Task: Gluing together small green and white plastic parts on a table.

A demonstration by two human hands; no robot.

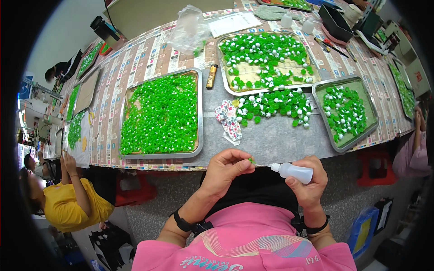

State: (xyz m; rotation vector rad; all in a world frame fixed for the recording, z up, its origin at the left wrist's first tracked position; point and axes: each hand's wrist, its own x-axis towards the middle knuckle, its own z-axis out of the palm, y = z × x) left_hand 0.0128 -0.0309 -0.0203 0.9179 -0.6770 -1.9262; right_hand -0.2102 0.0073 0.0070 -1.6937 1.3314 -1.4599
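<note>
head view: right hand [312, 183] holds white bottle [294, 172]; pink shirt [253, 223] bears lettering [211, 263].

The pink short-sleeved fabric shirt [257, 221] bears a slanted line of large script lettering on the person's left side, smaller capitals alongside it, and pale numerals toward the right side. The white rectangular paper sheet [235, 23] carries print too small to read. The beige-and-brown patterned tablecloth [151, 56] carries small repeated printed blocks, likewise unreadable.
</note>
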